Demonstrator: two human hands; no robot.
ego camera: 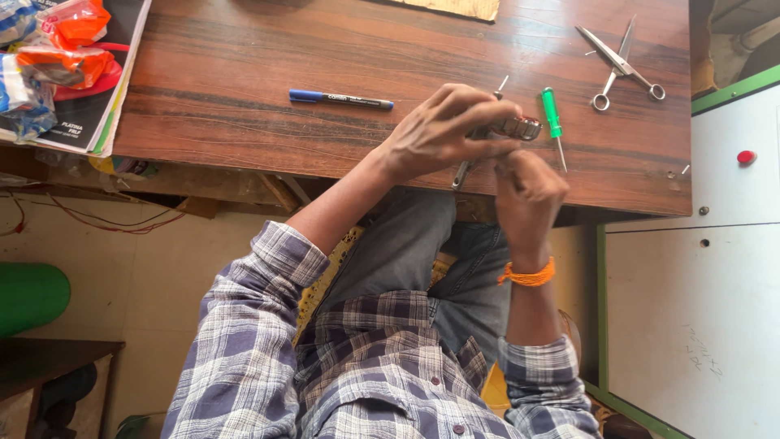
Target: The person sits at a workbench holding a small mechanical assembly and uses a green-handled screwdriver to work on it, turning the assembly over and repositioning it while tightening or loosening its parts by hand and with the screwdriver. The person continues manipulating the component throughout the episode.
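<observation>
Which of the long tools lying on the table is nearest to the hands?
The green-handled screwdriver. It lies just beside the hands, next to the small metal piece they hold. The blue marker lies further off, and the scissors are farther toward the table's corner.

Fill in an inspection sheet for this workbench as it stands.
Surface: wooden table, dark streaked grain.
Job's things: small metal part; thin metal tool just below it.
Clutter: green screwdriver, scissors, blue marker, orange packets.
Grippers: left hand pinches the part; right hand, curled, meets it from below.
Cables: red wires under the table edge.
Surroundings: white cabinet, green cylinder.
</observation>
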